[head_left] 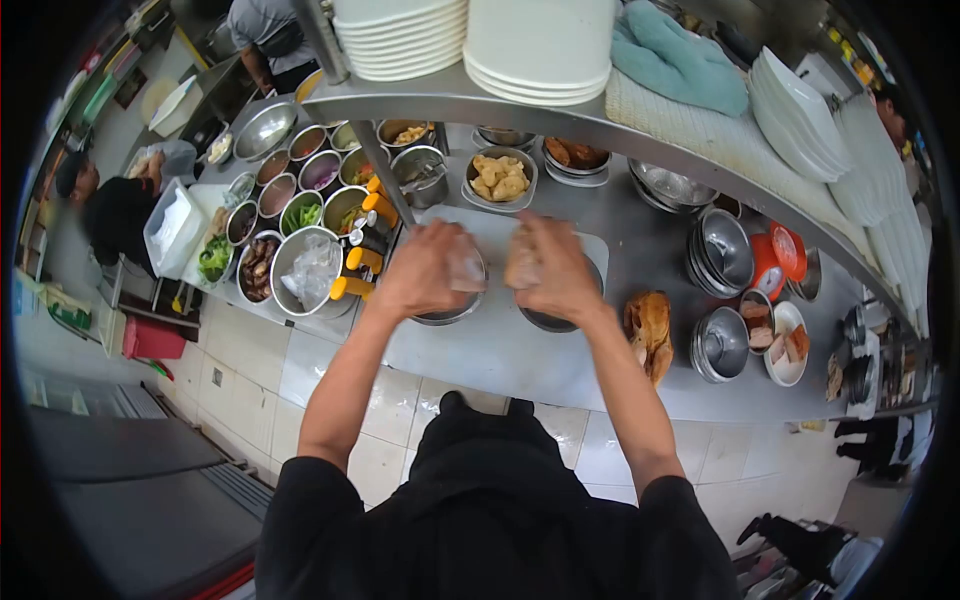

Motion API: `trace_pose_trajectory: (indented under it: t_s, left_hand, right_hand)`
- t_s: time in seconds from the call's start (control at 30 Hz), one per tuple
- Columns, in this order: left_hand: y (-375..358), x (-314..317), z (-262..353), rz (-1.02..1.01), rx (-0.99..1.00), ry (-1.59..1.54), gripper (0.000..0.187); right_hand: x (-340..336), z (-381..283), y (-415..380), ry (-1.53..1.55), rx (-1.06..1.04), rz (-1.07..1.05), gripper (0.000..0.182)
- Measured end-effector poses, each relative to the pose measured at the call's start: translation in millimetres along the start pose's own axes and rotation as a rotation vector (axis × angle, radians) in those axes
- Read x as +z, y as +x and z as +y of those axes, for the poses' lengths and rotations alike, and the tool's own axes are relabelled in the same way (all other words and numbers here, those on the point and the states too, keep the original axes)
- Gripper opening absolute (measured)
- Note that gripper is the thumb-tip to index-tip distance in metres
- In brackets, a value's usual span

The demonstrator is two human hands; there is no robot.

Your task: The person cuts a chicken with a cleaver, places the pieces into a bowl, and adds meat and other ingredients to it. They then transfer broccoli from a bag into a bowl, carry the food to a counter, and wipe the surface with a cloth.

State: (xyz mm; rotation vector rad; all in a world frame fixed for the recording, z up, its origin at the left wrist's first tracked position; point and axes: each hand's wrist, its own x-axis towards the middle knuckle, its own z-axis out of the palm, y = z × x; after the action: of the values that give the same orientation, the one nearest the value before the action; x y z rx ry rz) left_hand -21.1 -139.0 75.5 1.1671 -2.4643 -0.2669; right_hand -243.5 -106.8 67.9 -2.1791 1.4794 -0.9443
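Observation:
My left hand [432, 268] is closed round a pale, partly see-through lump [466, 264], over a metal bowl [447, 318]. Across from it, my right hand [556, 264] grips a tan lump [522, 258] above a second metal bowl [545, 322]. Motion blur hides what kind of stuff either lump is. Both bowls stand side by side on a white cutting board [425, 350], and my hands cover much of their insides. Just beyond the hands is a white bowl of pale yellow chunks [500, 178]. A browned whole bird [650, 330] lies right of the board.
Metal tubs of ingredients [300, 215] and yellow-handled tools [350, 287] crowd the left. Stacked metal bowls [722, 345] and an orange scale [780, 255] stand at right. Overhead, a steel shelf [400, 98] carries plates [540, 45]. A person [110, 215] is at far left.

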Motion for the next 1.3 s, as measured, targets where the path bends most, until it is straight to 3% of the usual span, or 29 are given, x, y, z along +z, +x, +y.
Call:
trace_pose_trajectory:
  t_s: [0.1,0.17,0.2,0.27,0.3,0.37,0.43,0.5,0.57,0.6,0.63,0.7,0.73,0.8,0.83,0.9,1.0,1.1,1.17,1.23,1.3]
  left_hand:
    - [-17.3,-13.5,-25.6,-0.106,-0.131,0.057,0.075]
    - [-27.7,3.3,-47.6,-0.178,-0.146,0.034,0.076]
    - [-32.7,12.7,-56.0,-0.239,-0.192,0.019,0.077]
    - [-44.4,27.5,-62.4,-0.183,-0.12,0.032,0.08]
    - [-47.5,33.2,-65.6,-0.119,-0.069,0.046,0.082]
    - [-54.3,39.8,-69.0,-0.149,-0.12,-0.049,0.087]
    - [-57.9,36.5,-63.4,-0.051,-0.158,-0.133,0.085]
    - [-63.5,30.2,-48.5,0.008,-0.173,-0.131,0.078]
    - [-72.0,26.5,-35.6,0.236,-0.212,-0.124,0.073]
    - [-76.4,23.8,-21.1,0.338,-0.22,-0.134,0.056]
    - [-85.0,28.6,-10.5,0.325,-0.215,-0.138,0.056]
    - [-101.2,39.5,8.7,0.152,-0.434,-0.437,0.033]
    - [-108.5,51.0,17.7,0.142,-0.421,-0.44,0.033]
    - [-122.6,82.3,30.8,0.03,-0.653,-0.71,0.021]
    - [-125.5,92.1,33.8,0.02,-0.647,-0.713,0.021]
    - [-137.5,100.2,32.6,0.125,-0.873,-0.891,0.021]
    - [-143.1,91.0,11.2,0.296,-1.096,-1.013,0.031]
    - [-130.0,87.0,-4.8,0.5,-1.133,-1.157,0.041]
    - [-114.1,98.6,-21.0,0.484,-1.04,-1.289,0.045]
    - [-108.1,116.7,-39.4,0.43,-1.027,-1.239,0.046]
    - [-106.3,112.8,-46.1,0.359,-1.005,-1.214,0.047]
  right_hand:
    - [65.5,-7.7,26.1,0.042,-0.123,-0.11,0.09]
    - [102.8,-9.8,35.1,-0.025,-0.098,-0.273,0.091]
    - [117.0,-2.4,29.4,-0.032,-0.081,-0.264,0.091]
    - [139.6,7.5,12.7,-0.223,-0.115,-0.01,0.084]
    - [126.8,5.2,5.2,-0.232,-0.103,-0.012,0.084]
    - [78.9,-2.2,-22.1,-0.15,0.115,-0.153,0.08]
    - [73.0,21.8,-57.8,-0.386,0.167,-0.214,0.072]
    - [77.6,63.3,-76.4,-0.466,0.354,-0.278,0.05]
    - [64.6,105.4,-87.5,-0.554,0.16,0.067,0.027]
    - [46.0,112.2,-82.2,-0.625,0.264,0.003,0.025]
    - [26.8,118.7,-74.6,-0.693,0.369,-0.065,0.023]
    - [0.2,151.7,-64.6,-0.679,0.365,-0.052,0.023]
    - [-9.4,161.9,-57.1,-0.681,0.38,-0.045,0.023]
    - [-28.1,173.2,-56.1,-0.661,0.537,-0.221,0.029]
    - [-36.2,172.7,-66.4,-0.663,0.548,-0.22,0.029]
    - [-46.8,162.4,-84.6,-0.642,0.139,0.23,0.039]
    - [-48.2,118.3,-124.1,-0.588,0.57,0.426,0.061]
    - [-52.0,101.9,-138.7,-0.426,1.194,0.033,0.077]
    - [-57.0,104.4,-132.4,-0.369,1.3,-0.068,0.084]
    - [-57.2,126.5,-142.4,-0.308,1.256,-0.056,0.086]
    - [-65.6,137.3,-151.3,-0.214,1.274,-0.127,0.076]
